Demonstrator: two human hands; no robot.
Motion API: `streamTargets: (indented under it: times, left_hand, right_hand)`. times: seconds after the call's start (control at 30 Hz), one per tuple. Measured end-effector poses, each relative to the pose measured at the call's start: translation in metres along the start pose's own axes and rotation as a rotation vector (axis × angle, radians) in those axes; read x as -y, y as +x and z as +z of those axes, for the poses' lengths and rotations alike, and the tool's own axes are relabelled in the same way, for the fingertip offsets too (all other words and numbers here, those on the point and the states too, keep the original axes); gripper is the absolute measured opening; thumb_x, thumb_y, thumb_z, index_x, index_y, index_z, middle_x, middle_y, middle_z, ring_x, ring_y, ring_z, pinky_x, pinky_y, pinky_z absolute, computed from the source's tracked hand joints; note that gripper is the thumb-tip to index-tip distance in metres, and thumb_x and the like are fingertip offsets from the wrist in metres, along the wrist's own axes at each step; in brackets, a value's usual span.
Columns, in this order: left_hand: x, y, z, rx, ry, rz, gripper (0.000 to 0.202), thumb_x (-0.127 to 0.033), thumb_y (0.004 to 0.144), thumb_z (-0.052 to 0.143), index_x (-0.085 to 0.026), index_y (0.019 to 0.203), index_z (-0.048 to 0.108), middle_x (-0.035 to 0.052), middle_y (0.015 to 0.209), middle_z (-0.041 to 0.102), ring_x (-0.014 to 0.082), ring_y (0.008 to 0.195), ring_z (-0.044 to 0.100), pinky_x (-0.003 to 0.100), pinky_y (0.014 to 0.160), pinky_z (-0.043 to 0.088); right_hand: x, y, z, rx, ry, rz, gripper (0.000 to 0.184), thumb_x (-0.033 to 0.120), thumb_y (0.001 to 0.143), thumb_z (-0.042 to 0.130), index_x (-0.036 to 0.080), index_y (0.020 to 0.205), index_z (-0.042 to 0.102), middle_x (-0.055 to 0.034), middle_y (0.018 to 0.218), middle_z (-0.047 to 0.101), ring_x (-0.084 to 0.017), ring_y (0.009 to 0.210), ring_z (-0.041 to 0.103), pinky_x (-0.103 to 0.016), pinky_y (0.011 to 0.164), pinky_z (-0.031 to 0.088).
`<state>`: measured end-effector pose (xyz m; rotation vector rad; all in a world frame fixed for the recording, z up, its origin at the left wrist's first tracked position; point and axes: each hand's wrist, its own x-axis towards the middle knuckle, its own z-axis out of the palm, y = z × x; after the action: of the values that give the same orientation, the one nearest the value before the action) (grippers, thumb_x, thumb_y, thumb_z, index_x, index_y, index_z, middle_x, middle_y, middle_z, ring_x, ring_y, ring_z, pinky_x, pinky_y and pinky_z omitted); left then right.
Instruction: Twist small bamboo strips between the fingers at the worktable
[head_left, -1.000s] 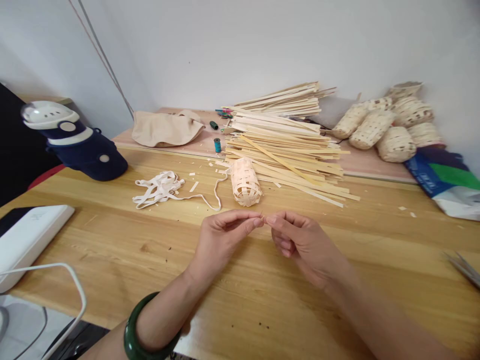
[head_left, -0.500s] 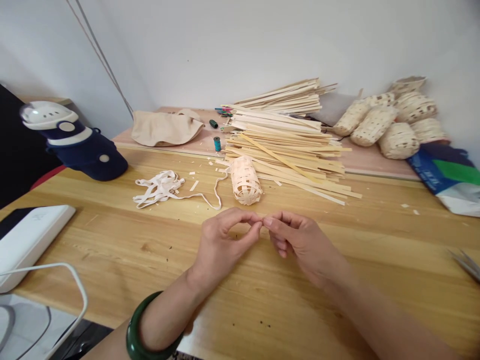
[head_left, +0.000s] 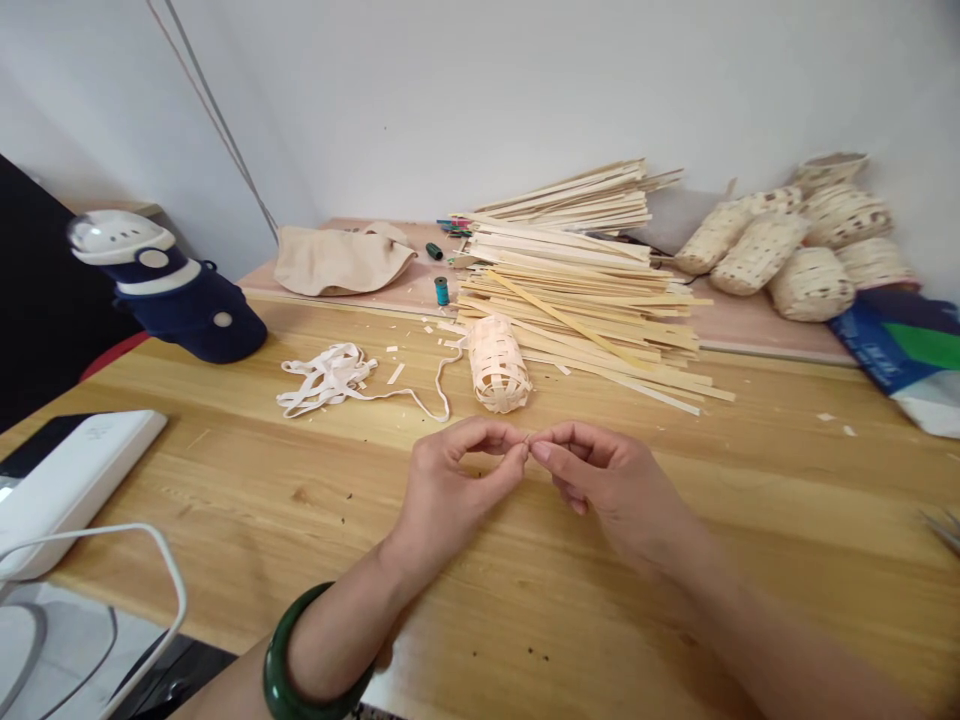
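Left hand (head_left: pixel 454 490) and right hand (head_left: pixel 615 490) pinched nearly fingertip to fingertip, anything held too thin to tell; one sweaty slip, gone among the scraps (head_left: pixel 395 373).

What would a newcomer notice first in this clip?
A tall stack of pale bamboo strips rises at back centre, a small woven cylinder just before it, woven baskets heaped at right. Nearest, the left hand and right hand meet at the fingertips, a dark green bangle on the left wrist.
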<state>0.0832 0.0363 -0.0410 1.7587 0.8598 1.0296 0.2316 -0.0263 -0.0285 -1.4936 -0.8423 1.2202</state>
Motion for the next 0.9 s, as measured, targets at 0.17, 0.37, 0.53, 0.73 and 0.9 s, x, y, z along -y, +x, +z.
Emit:
streamTargets:
  times: [0.17,0.37,0.53,0.73,0.9]
  left_hand:
    - [-0.002,0.0,0.0,-0.014,-0.072,-0.068,0.003,-0.018,0.075,0.072,-0.016,0.073,0.072,0.0003,0.071,0.074,0.0121,0.067,0.068,0.019,0.069,0.055]
    - [0.0,0.003,0.001,0.042,-0.393,-0.299,0.01,-0.025,0.069,0.081,-0.017,0.073,0.077,0.0007,0.072,0.078,0.0128,0.068,0.071,0.02,0.07,0.057]
    - [-0.004,0.003,0.0,0.042,-0.589,-0.476,0.017,-0.029,0.064,0.088,-0.019,0.074,0.079,-0.0004,0.067,0.077,0.0111,0.065,0.071,0.019,0.07,0.057]
    - [-0.032,-0.017,-0.01,0.104,-0.562,-0.435,0.01,-0.025,0.071,0.085,-0.017,0.075,0.079,-0.0004,0.07,0.078,0.0077,0.067,0.07,0.013,0.07,0.055]
    - [-0.034,-0.036,-0.017,-0.001,-0.562,-0.383,0.009,-0.023,0.072,0.084,-0.018,0.079,0.08,0.0002,0.077,0.08,0.0089,0.071,0.071,0.014,0.072,0.056]
  right_hand:
    - [0.002,-0.002,0.0,-0.015,-0.068,-0.07,0.024,0.044,0.071,0.074,0.02,0.071,0.071,0.0072,0.051,0.044,-0.006,0.047,0.03,-0.024,0.046,0.023]
    - [-0.001,0.0,-0.003,-0.085,-0.1,-0.209,0.021,0.04,0.076,0.072,0.02,0.071,0.07,0.006,0.052,0.047,-0.008,0.048,0.038,-0.023,0.049,0.036]
    - [-0.005,0.005,-0.005,-0.196,-0.07,-0.466,0.012,0.032,0.077,0.074,0.021,0.072,0.071,-0.0029,0.09,0.068,-0.016,0.088,0.064,-0.025,0.073,0.053]
    - [-0.001,-0.012,0.004,-0.059,0.06,-0.463,0.014,0.033,0.085,0.071,0.021,0.078,0.071,-0.0046,0.107,0.069,-0.018,0.102,0.066,-0.031,0.088,0.057]
    - [0.002,-0.03,0.015,0.032,0.067,-0.411,0.013,0.03,0.086,0.07,0.021,0.077,0.072,-0.0036,0.112,0.068,-0.015,0.102,0.067,-0.026,0.088,0.056]
